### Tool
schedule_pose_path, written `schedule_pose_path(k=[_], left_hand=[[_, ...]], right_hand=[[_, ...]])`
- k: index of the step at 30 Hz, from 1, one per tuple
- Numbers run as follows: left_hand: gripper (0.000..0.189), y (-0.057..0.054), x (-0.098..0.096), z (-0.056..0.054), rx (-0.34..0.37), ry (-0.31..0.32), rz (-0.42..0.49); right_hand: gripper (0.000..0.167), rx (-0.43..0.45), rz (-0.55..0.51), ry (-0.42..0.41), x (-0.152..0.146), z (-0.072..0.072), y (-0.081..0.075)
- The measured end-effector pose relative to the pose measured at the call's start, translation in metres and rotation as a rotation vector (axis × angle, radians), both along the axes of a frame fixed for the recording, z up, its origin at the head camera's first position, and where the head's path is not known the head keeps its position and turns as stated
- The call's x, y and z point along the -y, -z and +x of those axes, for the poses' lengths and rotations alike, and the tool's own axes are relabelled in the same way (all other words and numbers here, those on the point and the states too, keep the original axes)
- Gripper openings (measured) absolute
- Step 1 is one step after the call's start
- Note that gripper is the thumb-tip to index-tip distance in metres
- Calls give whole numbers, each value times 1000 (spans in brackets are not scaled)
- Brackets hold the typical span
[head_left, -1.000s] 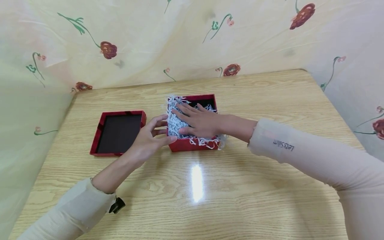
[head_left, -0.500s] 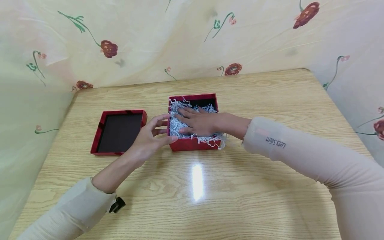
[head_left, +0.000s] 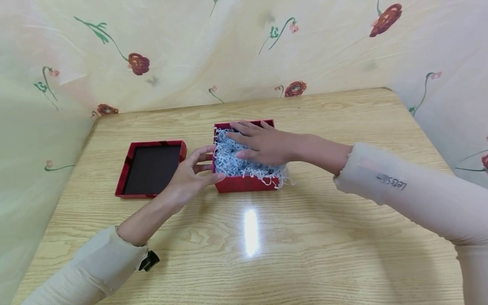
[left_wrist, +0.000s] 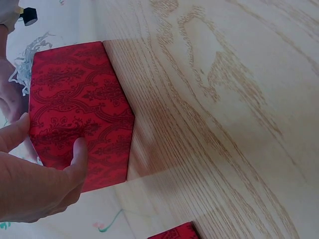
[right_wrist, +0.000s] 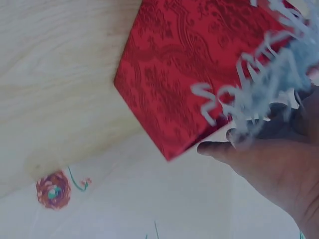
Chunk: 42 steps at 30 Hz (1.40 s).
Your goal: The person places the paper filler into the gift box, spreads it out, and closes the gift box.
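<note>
A red patterned box (head_left: 244,185), open at the top, holds pale blue shredded paper (head_left: 226,154); several strands hang over its front right rim. My left hand (head_left: 187,180) steadies the box's left side, its fingers spaced apart and its thumb near the front corner. In the left wrist view, fingertips touch the box's red patterned wall (left_wrist: 82,99). My right hand (head_left: 268,144) lies palm down over the shredded paper, fingers spread toward the back left of the box. It covers much of the box's right half. The right wrist view shows loose paper strands (right_wrist: 279,74) beside that hand.
The red box lid (head_left: 123,169), black inside, lies upturned on the wooden table (head_left: 305,237), left of the box. A floral cloth (head_left: 183,51) hangs behind the table and at both sides. A black clip-like piece (head_left: 148,260) sits at the left cuff.
My right hand first pressed down into the shredded paper, flattening the pile at the left, then rose and shifted right and back. The left hand has stayed at the box's side.
</note>
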State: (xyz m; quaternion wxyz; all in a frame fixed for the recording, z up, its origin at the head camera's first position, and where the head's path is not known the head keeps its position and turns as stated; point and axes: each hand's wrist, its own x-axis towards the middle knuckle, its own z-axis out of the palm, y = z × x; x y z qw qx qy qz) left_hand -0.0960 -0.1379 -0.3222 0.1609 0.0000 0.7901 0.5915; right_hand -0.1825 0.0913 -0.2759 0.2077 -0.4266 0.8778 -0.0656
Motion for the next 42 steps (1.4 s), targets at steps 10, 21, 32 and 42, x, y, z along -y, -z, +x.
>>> schedule_pose_path(k=[10, 21, 32, 42], left_hand=[[71, 0, 0, 0, 8, -6, -10], [71, 1, 2, 0, 13, -15, -21], [70, 1, 1, -1, 4, -5, -23], [71, 0, 1, -1, 4, -2, -22]], right_hand=[[71, -16, -89, 28, -30, 2, -19], [92, -21, -35, -59, -41, 10, -11], [91, -57, 21, -58, -32, 6, 6], [90, -182, 124, -71, -19, -1, 22]])
